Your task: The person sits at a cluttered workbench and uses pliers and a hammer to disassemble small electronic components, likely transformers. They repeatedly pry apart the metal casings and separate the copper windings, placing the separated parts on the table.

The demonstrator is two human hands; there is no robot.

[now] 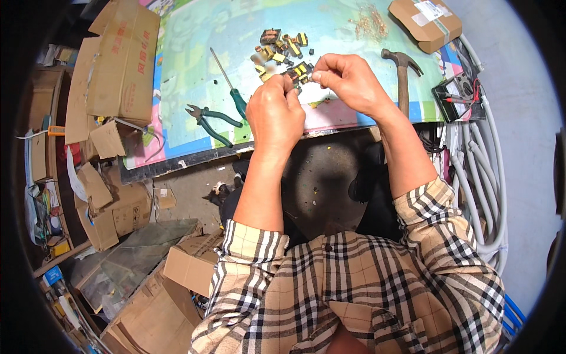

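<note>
Holding a small black block with bright yellow bands (300, 72) in the left hand (276, 115), gripped tight in closed fingers over the near part of a counter with a smooth blue, green and pink top (194, 41). Reaching in with the right hand (354, 82), pinching thumb and finger together right by the block's right end — can't tell if pinching anything. Has a messy heap of little yellow, black and copper-brown parts (289, 44) just past the block. Has a thin metal screwdriver with a green handle (237, 101) near the left hand, and green-handled metal pliers (204, 112) a bit more to the left. Has a claw hammer with a brown wooden handle (403, 85) to the right of the right hand. Farther back — can see a loose tangle of thin copper wire (368, 25) and a flat brown cardboard box (427, 35). Wears a tan shirt with black and white checks (336, 265).
</note>
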